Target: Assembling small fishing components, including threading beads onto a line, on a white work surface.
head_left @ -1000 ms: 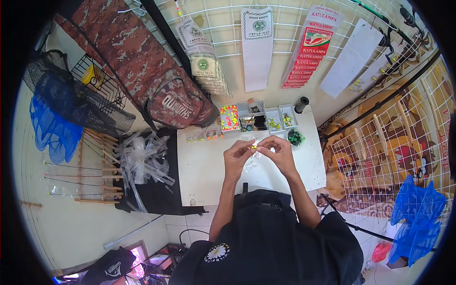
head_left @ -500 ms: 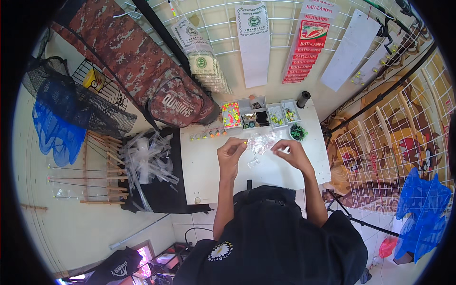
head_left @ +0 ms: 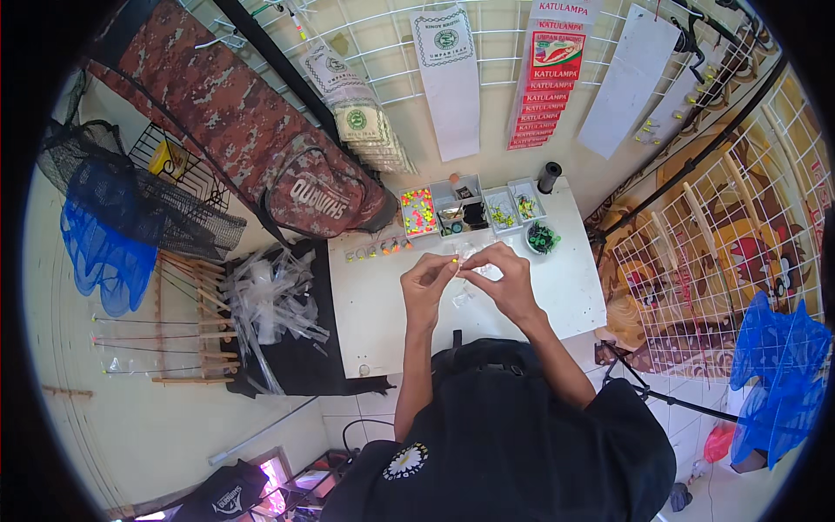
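Over the middle of the white table, my left hand pinches a small yellow bead between thumb and fingertips. My right hand is closed in a pinch right beside it, its fingertips meeting those of the left. What the right fingertips hold is too small to make out. Small clear plastic bags lie on the table under and behind both hands, partly covered by them. Beyond them stands a white compartment box, one section full of pink, yellow and orange beads.
Small white trays of yellow-green pieces and a bowl of dark green pieces stand at the back right, near a black cylinder. Several small orange-and-clear items line the back left. Crumpled clear plastic lies left of the table.
My right hand has moved left and now meets the left hand at the bead. My left hand has barely shifted. The whole view has tilted slightly.
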Available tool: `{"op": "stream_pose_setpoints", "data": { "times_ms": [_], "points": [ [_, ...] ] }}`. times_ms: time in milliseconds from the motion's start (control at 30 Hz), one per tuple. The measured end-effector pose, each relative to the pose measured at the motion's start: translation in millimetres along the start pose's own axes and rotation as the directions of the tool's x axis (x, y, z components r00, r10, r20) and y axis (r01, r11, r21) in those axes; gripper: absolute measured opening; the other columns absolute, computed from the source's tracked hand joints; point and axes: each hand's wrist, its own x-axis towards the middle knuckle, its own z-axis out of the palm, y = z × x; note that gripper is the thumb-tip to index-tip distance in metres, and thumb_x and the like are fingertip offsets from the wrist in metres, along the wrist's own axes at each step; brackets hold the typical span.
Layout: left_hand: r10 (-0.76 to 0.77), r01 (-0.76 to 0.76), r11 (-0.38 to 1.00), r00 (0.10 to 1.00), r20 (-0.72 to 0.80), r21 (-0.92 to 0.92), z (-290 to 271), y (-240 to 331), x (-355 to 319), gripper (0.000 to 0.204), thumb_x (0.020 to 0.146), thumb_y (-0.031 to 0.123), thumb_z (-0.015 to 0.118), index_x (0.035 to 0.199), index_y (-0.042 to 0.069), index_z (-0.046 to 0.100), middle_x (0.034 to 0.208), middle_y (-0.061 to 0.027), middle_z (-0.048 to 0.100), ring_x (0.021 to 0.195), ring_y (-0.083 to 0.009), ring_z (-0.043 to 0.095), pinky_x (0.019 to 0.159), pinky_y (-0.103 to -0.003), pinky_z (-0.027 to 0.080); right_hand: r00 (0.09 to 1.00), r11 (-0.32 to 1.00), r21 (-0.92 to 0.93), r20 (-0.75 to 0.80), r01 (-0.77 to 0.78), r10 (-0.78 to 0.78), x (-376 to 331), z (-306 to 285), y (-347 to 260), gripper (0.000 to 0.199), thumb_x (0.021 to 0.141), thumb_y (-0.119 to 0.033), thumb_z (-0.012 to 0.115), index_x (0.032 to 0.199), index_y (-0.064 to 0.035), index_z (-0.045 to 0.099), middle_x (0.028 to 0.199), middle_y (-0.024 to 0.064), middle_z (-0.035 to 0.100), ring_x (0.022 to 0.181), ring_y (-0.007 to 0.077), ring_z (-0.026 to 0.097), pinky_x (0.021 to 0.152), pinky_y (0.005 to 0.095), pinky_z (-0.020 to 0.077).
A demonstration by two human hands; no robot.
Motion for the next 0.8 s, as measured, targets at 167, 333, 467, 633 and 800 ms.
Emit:
{"op": "stream_pose_setpoints", "data": {
  "times_ms": [167, 333, 467, 633, 800],
  "points": [
    [-0.009, 0.009, 1.0, 1.0, -0.03, -0.007, 0.6, -4.4, -4.2, 0.012, 0.086, -0.001, 0.069, 0.098, -0.001, 0.07, 0.091, -0.0042, 0.066, 0.084, -0.0092, 0.061, 0.079, -0.024, 0.048, 0.995, 0.986, -0.128, -0.007, 0.103, -0.104, -2.2, -4.9, 0.2, 0.012, 0.075, -0.01, 0.077, 0.084, -0.0054, 0.071, 0.081, 0.0056, 0.069, 0.081, 0.0223, 0.06, 0.078, 0.0358, 0.0469],
    [-0.052, 0.051, 0.999, 0.997, -0.052, -0.019, 1.4, -8.2, -7.6, 0.012, 0.087, 0.003, 0.07, 0.098, 0.0, 0.07, 0.088, -0.0028, 0.068, 0.08, -0.0062, 0.058, 0.074, -0.022, 0.045, 0.988, 0.954, -0.262, 0.091, 0.146, -0.126, -0.9, -16.9, 0.5, 0.011, 0.079, -0.007, 0.073, 0.088, -0.0049, 0.067, 0.084, 0.0072, 0.065, 0.088, 0.0256, 0.057, 0.081, 0.0371, 0.0447],
    [-0.09, 0.09, 0.996, 0.996, -0.017, 0.009, -3.7, -16.0, -11.4, 0.014, 0.088, 0.006, 0.069, 0.101, 0.0, 0.069, 0.087, -0.0023, 0.067, 0.077, -0.0063, 0.057, 0.071, -0.021, 0.044, 0.973, 0.929, -0.313, 0.177, 0.199, -0.149, 4.4, -24.7, -3.3, 0.012, 0.081, -0.006, 0.069, 0.09, -0.0036, 0.061, 0.088, 0.0074, 0.06, 0.088, 0.0266, 0.055, 0.079, 0.0384, 0.043],
    [0.019, -0.008, 0.961, 0.999, -0.038, 0.278, -7.8, -13.3, -8.5, 0.024, 0.088, 0.009, 0.069, 0.109, 0.0, 0.068, 0.096, -0.0038, 0.07, 0.075, -0.0059, 0.054, 0.069, -0.023, 0.043, 0.949, 0.878, -0.398, 0.271, 0.265, -0.164, 13.6, -35.4, -6.7, 0.011, 0.082, -0.01, 0.068, 0.09, -0.0053, 0.062, 0.087, 0.0067, 0.059, 0.089, 0.0253, 0.055, 0.079, 0.037, 0.0418],
    [0.095, -0.191, 0.807, 0.976, 0.197, 0.559, 3.4, 7.2, -2.8, 0.036, 0.077, 0.012, 0.078, 0.112, 0.009, 0.07, 0.101, -0.0081, 0.071, 0.085, -0.0169, 0.063, 0.079, -0.032, 0.047, 0.9, 0.84, -0.436, 0.417, 0.323, -0.129, 18.6, -45.0, -2.9, 0.009, 0.086, -0.015, 0.065, 0.09, -0.007, 0.064, 0.089, 0.0058, 0.059, 0.091, 0.0249, 0.054, 0.082, 0.0368, 0.041]
  ]
}}
